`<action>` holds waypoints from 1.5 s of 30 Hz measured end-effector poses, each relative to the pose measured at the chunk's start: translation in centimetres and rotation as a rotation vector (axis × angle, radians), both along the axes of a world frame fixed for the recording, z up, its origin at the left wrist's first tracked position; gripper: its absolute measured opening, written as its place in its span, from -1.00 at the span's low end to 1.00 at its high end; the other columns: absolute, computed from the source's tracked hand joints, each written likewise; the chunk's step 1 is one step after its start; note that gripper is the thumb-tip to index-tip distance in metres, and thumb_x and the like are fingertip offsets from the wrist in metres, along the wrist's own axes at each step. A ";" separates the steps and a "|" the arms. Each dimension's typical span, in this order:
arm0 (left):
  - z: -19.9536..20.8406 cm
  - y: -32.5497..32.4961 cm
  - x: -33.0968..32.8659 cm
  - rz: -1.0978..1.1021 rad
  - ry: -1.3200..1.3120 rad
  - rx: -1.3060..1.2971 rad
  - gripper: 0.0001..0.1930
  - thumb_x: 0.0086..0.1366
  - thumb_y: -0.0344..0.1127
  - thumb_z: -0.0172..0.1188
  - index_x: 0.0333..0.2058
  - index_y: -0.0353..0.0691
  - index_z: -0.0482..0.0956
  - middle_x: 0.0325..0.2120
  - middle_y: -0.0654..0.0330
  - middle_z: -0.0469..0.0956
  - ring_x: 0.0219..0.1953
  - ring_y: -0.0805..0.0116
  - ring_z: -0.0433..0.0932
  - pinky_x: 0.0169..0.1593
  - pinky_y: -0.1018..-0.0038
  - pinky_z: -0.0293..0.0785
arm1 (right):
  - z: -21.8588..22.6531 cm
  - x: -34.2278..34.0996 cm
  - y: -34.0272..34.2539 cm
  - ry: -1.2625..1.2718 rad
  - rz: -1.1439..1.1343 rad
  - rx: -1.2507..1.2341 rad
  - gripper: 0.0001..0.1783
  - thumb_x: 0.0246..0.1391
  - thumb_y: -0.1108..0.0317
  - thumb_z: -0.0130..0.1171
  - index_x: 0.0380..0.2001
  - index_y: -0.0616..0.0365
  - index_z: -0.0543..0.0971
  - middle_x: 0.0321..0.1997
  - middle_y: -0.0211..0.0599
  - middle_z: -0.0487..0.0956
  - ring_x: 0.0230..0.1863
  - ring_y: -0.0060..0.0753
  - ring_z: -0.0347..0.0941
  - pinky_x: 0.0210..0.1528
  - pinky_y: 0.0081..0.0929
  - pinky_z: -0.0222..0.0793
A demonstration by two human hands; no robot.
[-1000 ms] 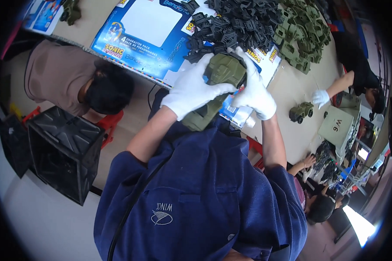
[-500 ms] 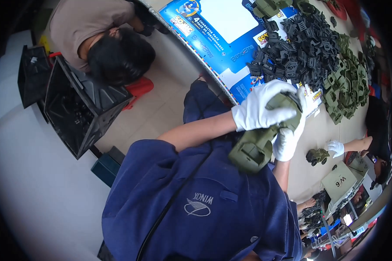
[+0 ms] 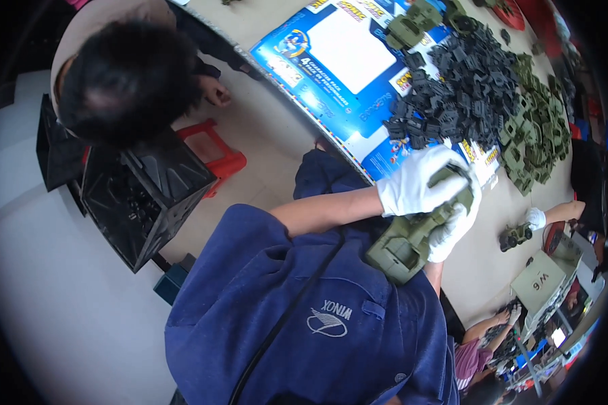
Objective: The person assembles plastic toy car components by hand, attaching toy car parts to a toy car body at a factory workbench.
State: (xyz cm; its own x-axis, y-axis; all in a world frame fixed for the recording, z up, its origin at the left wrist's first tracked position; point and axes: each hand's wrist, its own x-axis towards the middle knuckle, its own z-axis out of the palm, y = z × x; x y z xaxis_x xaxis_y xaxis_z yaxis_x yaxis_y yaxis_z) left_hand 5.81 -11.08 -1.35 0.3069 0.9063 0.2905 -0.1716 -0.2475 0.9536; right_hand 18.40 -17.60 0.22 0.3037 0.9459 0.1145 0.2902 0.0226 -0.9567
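So the person in the navy jacket (image 3: 297, 263) has a green vehicle body (image 3: 402, 250) held up close to the chest, off the counter (image 3: 479, 273) and just past its edge. The left hand (image 3: 422, 185), gloved in white, curls over the upper part of it, fingers bent down onto the plastic. The right hand (image 3: 456, 226) wraps the other side with its thumb pressed against the body, so both are closed on it. What's under the gloves, can't tell.

Progress-wise, I'd call this one partway at best: the shell looks whole, but the end that shows has an open hollow and no wheels visible. Whether a part is already fitted under the fingers is hidden.

Further out there's loads left, by the look of it. A big heap of loose black parts (image 3: 452, 88) sits partly on the blue printed sheets (image 3: 317, 94), a couple of bulkier green pieces (image 3: 409, 30) lie by its far side, and a pile of flatter green parts (image 3: 537, 135) is right next to it.

Off to the right, a co-worker's gloved hand (image 3: 536, 218) is at a green vehicle with dark wheels (image 3: 515, 236), which looks much further along, near a pale green box (image 3: 540, 283).
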 end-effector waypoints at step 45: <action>6.2 3.9 -0.9 -0.946 -0.191 -0.763 -0.18 -0.02 -0.42 0.50 0.22 -0.29 0.29 0.09 0.22 0.43 0.17 0.41 0.36 0.25 0.42 0.26 | 4.4 4.8 3.5 0.579 0.246 0.219 -0.28 -0.03 -0.03 0.38 0.08 0.23 0.48 0.20 0.02 0.42 0.25 -0.08 0.33 0.33 -0.16 0.17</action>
